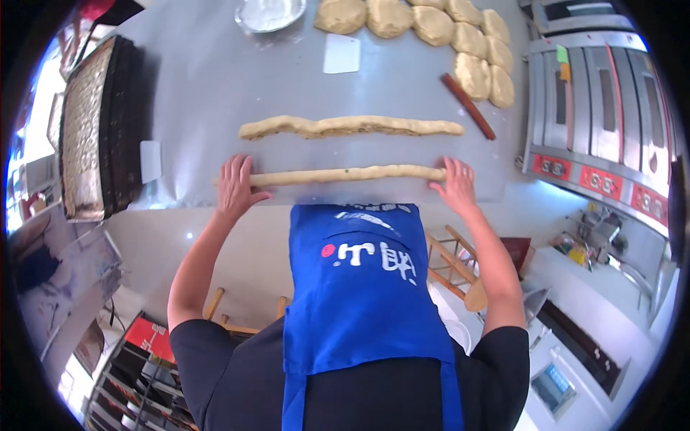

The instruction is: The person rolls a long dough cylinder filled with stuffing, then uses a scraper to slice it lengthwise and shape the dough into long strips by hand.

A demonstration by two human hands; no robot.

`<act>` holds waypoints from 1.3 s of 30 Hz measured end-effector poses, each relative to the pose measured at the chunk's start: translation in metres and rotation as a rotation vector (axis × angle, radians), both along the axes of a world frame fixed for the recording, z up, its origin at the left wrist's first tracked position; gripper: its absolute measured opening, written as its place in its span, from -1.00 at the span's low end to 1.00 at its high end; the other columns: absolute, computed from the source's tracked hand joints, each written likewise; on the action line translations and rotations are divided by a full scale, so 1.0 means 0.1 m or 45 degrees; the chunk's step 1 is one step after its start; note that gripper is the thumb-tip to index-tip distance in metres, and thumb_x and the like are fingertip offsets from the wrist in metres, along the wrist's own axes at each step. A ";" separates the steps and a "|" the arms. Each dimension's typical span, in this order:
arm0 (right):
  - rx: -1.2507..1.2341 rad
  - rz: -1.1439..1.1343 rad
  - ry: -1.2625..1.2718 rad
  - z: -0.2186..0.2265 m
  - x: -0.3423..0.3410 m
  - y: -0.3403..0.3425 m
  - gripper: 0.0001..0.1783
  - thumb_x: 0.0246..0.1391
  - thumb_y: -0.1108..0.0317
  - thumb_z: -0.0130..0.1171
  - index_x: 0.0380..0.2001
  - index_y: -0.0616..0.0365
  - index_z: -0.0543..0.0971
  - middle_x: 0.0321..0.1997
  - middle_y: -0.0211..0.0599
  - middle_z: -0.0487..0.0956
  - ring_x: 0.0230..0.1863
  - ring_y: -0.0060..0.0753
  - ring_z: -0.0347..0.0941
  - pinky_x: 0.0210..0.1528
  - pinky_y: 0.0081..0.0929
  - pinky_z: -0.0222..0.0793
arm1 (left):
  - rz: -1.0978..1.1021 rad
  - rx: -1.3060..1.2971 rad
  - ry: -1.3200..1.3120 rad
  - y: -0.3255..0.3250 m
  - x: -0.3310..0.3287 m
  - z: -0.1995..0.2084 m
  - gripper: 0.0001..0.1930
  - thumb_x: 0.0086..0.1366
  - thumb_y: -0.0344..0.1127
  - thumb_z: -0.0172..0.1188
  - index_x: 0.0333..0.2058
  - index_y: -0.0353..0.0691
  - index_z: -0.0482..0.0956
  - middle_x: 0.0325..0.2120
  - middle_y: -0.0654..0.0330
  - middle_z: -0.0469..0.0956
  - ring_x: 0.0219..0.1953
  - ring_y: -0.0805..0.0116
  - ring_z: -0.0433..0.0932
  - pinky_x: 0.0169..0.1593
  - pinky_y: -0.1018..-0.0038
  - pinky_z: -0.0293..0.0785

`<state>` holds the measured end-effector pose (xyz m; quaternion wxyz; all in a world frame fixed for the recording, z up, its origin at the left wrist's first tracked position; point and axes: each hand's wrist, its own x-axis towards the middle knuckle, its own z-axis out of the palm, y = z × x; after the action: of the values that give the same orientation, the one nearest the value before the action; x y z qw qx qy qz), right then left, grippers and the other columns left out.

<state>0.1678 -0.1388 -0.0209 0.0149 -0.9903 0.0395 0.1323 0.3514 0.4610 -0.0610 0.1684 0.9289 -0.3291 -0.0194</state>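
Note:
A long, thin dough rope (338, 174) lies across the near edge of the metal table (302, 79). My left hand (236, 185) rests flat over its left end, the thumb spread toward the middle. Over the right end lies my right hand (456, 184), its fingers stretched forward and the thumb pointing inward. Neither hand is wrapped round the rope. A little farther back, a second, rougher dough strip (352, 128) runs alongside, with a darker filling showing along its near side. No hand touches that strip.
Several round dough pieces (433, 27) sit at the back right, near a brown rolling stick (468, 106). White scrapers (341, 54) (151, 161) lie on the table. A bowl of white powder (269, 13) stands behind. A dark tray (100, 129) borders the left, ovens (596, 115) the right.

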 end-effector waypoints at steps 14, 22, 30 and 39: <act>0.254 -0.003 -0.257 -0.31 -0.02 0.93 -0.12 0.37 -0.07 0.27 0.61 0.06 0.28 0.71 -0.01 0.20 0.72 0.19 0.04 0.70 0.27 -0.10 | -0.366 -0.020 0.054 -3.05 -0.69 -0.34 -0.28 0.51 0.10 0.20 0.46 -0.26 0.42 0.51 -0.04 0.37 0.62 -0.08 0.16 0.65 -0.07 0.05; 0.610 0.256 -0.431 -0.33 -0.32 0.34 -0.15 0.36 -0.04 0.30 0.58 0.03 0.31 0.64 0.07 0.28 0.63 0.18 0.22 0.65 0.27 0.05 | -0.469 0.084 0.028 -2.92 -0.92 0.07 -0.22 0.42 0.28 0.24 0.31 -0.32 0.54 0.38 -0.10 0.48 0.45 -0.15 0.38 0.52 -0.04 0.26; 0.525 0.123 -0.585 -0.27 -0.45 -1.06 -0.11 0.22 -0.12 0.43 0.42 0.24 0.44 0.42 0.03 0.49 0.44 0.15 0.40 0.54 0.20 0.19 | -0.257 0.021 -0.033 -4.57 -1.42 0.17 -0.06 0.31 0.35 0.33 0.39 -0.33 0.41 0.29 -0.15 0.47 0.28 -0.08 0.46 0.33 0.04 0.39; 0.478 0.342 -0.543 -0.47 -0.15 -1.44 -0.26 0.37 -0.10 0.27 0.44 0.09 0.46 0.40 -0.05 0.45 0.43 0.07 0.37 0.44 0.11 0.27 | -0.411 0.112 -0.006 -4.75 -0.83 -0.07 -0.14 0.29 0.41 0.29 0.27 -0.23 0.50 -0.06 0.06 0.53 0.03 0.04 0.55 0.14 0.14 0.51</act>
<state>0.1528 -0.2823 -0.0681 0.1878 -0.9720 -0.1207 -0.0728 0.2683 -0.0138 -0.0677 0.1216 0.8705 -0.4733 -0.0585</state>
